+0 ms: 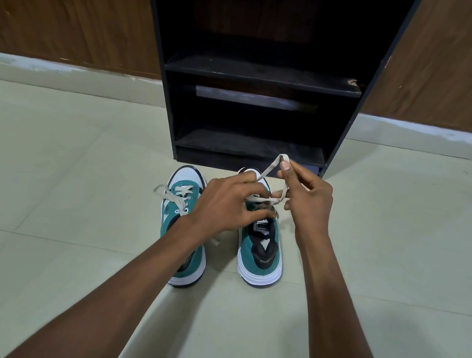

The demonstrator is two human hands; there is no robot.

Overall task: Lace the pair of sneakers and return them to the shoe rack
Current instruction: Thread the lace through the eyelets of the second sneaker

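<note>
Two teal-and-white sneakers stand side by side on the tiled floor (76,186), toes toward the black shoe rack (261,74) just beyond them. Above the right sneaker (261,252), the right hand (309,201) pinches a raised loop of its pale lace (273,166), while the left hand (225,204) has its fingers curled round the lace's other strand. The left sneaker (183,201) sits already laced, its lace ends lying loose.

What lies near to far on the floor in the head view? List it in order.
Left sneaker heel nearest, then the right sneaker, then the lace loop pinched by the right hand, then the shoe rack.
</note>
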